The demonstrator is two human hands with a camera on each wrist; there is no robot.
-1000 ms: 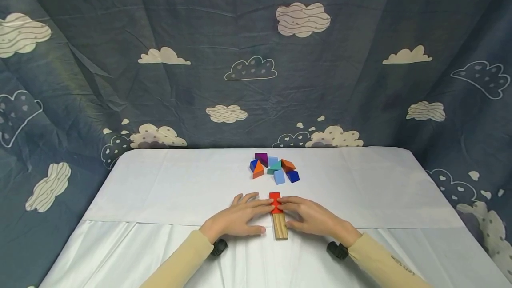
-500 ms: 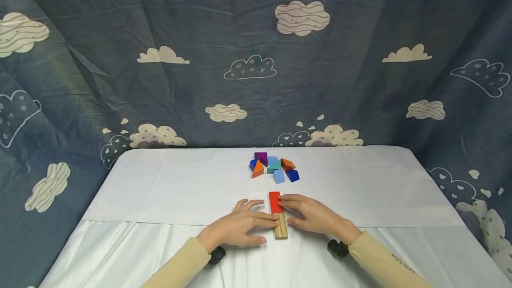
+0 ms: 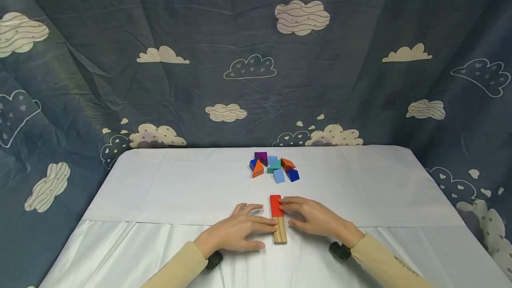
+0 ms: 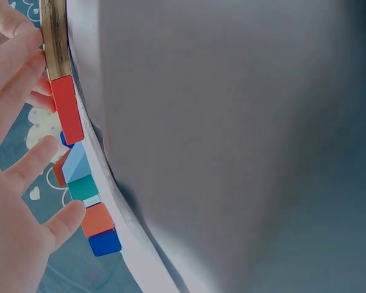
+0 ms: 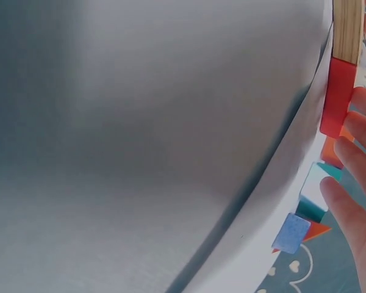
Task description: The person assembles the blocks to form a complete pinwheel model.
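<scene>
Touching 2 blocks with loosely extended fingers, nothing gripped or clenched: my left hand point(image 3: 240, 231) has fingertips at the left side of the wooden block point(image 3: 281, 233), near its seam with the red block point(image 3: 275, 206); my right hand point(image 3: 316, 218) has fingertips against the red block's right side. The 2 lie flat, end to end, on the white tablecloth point(image 3: 144, 190) between my hands, red farther away, wood nearer me. Beyond them, apart from my fingers, a loose cluster: purple block point(image 3: 261, 156), green block point(image 3: 274, 168), 2 light blue blocks point(image 3: 279, 176), 2 dark blue blocks point(image 3: 293, 175), 2 orange blocks point(image 3: 258, 171). Dark cloud-print curtain point(image 3: 180, 97) behind. Tan sleeves point(image 3: 178, 263) on my arms.
</scene>
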